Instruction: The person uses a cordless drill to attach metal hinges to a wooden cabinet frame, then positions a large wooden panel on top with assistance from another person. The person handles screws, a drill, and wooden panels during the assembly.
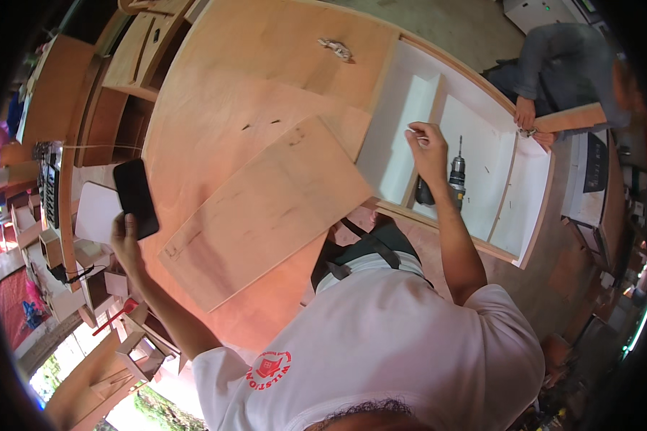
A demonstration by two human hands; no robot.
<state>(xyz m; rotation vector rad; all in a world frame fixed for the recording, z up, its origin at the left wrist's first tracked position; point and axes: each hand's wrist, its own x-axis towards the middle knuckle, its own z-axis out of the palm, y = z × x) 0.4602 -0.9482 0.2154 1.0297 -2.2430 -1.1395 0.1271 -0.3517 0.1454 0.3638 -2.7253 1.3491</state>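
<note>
Over at the left, my left hand point(126, 233) is closed around the lower end of a black smartphone point(135, 194), its dark face up. A white panel point(97, 213) shows just beside the phone; I cannot tell whether the hand touches it. My right hand point(429, 140) is raised over a white-lined wooden cabinet frame point(474, 133), thumb and fingers pinched together. Something small and pale shows at its fingers, too small to name. Inside the frame, close to my right forearm, lies a cordless drill point(456, 176) with its bit pointing away from me.
A loose wooden board point(266, 215) lies slantwise on the large plywood surface point(216, 93). Screws point(275, 121) and a crumpled item point(336, 49) rest there too. At the right, a co-worker's hands point(526, 115) touch the frame's far corner. Wooden cabinets point(133, 57) stand at the left.
</note>
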